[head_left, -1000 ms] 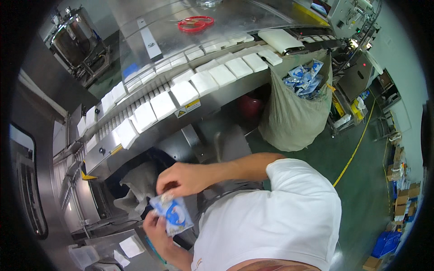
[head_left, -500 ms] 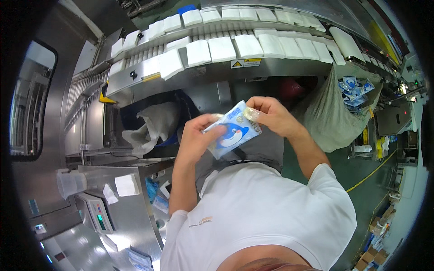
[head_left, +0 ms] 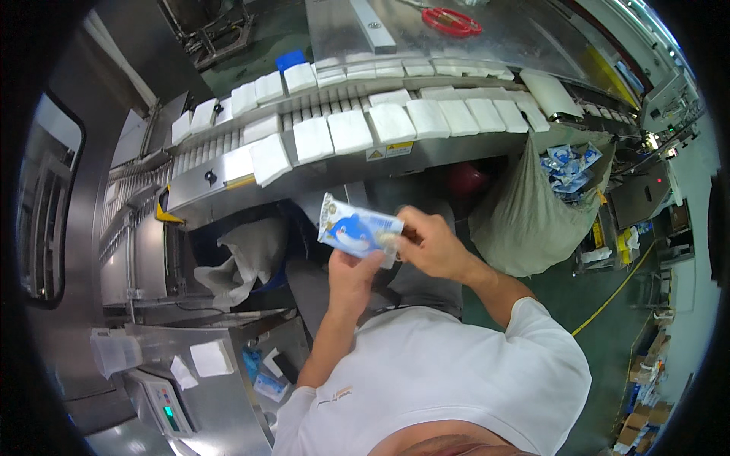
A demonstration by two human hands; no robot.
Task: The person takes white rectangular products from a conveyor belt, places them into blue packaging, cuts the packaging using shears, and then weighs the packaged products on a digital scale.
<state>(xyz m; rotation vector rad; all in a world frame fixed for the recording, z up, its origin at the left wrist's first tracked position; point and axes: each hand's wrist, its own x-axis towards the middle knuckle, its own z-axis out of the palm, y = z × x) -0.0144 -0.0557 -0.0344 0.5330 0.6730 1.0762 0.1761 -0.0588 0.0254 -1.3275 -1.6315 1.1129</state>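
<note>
Both hands hold a blue and white plastic pouch (head_left: 351, 230) with a whale-like picture, in front of my body. My left hand (head_left: 350, 285) grips it from below, with the thumb along its lower edge. My right hand (head_left: 432, 242) pinches the pouch's right end, its fingers closed. Beyond the hands, folded white tissue stacks (head_left: 350, 132) stand in two rows along the roller conveyor (head_left: 224, 157).
A pale cloth sack (head_left: 525, 220) with similar pouches (head_left: 566, 173) hangs at the right. Left of me, a digital scale (head_left: 160, 403), a clear plastic jug (head_left: 115, 352) and white tissues (head_left: 213, 358) rest on a steel table. Red-handled scissors (head_left: 451, 22) lie beyond the conveyor.
The pouch has turned, and its printed end now points left. My left hand has moved to its underside; my right hand has shifted to its right end. The view has tilted up.
</note>
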